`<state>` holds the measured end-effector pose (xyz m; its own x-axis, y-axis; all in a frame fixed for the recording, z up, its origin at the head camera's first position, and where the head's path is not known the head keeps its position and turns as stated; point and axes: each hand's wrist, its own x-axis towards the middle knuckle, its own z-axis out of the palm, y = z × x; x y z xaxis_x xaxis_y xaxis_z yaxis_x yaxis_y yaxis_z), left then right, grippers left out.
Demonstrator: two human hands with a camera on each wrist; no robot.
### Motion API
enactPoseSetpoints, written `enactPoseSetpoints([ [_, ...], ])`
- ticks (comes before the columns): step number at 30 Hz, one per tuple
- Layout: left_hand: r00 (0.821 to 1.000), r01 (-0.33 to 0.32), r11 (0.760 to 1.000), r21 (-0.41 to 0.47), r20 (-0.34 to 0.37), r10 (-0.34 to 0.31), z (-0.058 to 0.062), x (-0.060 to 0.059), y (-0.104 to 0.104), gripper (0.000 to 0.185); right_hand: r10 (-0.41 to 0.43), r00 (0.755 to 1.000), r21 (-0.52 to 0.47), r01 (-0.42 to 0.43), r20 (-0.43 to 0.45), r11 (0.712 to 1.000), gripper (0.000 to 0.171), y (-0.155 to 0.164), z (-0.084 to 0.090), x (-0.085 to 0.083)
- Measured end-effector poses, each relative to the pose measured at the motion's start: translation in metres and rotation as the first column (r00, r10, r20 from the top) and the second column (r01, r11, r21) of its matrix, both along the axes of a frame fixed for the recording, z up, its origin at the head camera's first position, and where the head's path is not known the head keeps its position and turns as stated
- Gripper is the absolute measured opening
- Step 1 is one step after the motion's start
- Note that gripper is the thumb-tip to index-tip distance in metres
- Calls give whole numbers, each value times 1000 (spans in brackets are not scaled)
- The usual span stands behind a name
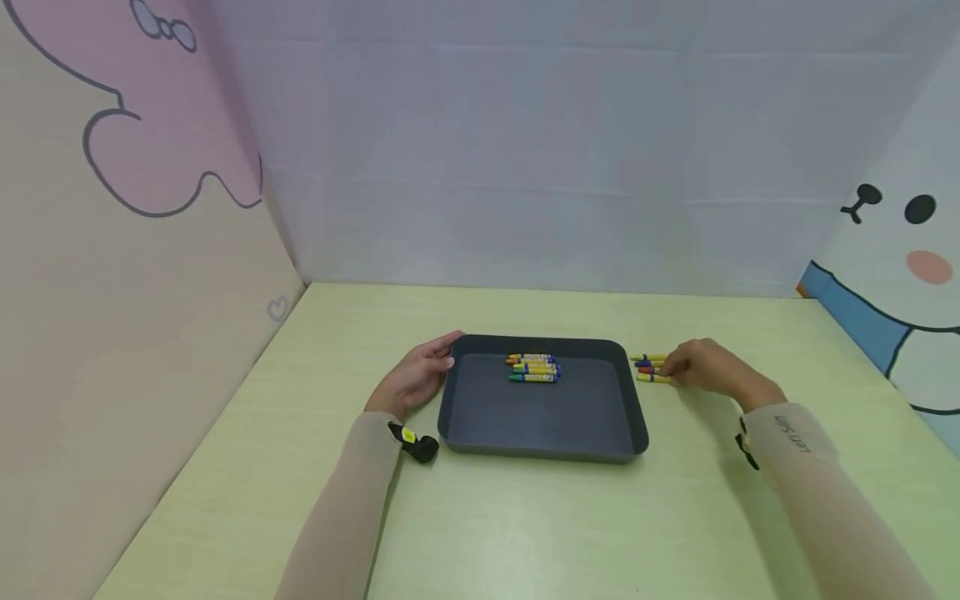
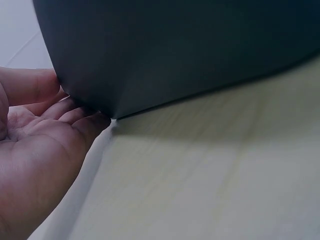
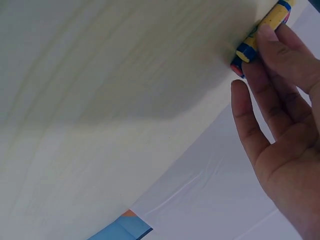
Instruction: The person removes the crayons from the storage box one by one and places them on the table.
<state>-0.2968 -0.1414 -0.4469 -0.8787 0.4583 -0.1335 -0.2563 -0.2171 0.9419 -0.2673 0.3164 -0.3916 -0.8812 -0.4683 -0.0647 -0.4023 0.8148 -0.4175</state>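
A dark grey tray lies on the pale green table. Several yellow-wrapped crayons lie together near its far edge inside. My left hand rests against the tray's far left corner, fingers fairly straight along the tray wall and thumb by the rim. A few more crayons lie on the table just right of the tray. My right hand touches them; fingertips lie on a yellow crayon with blue bands, the thumb held apart.
A black wrist device with a yellow tag sits on my left sleeve. Cartoon-printed panels stand at the left and right, a pale wall behind. Bare tabletop stretches in front of the tray.
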Motion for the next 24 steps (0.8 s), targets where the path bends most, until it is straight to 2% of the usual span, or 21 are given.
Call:
enactPoseSetpoints([
  [9,1000,14,1000,26,-11,-14,0,0,0,60,-19,1000,31,20,-18,999,18,-2,-2,-3],
  [24,1000,1,1000,9,4,-1,0,0,0,59,-25,1000,13,25,15,1000,17,-1,-1,0],
])
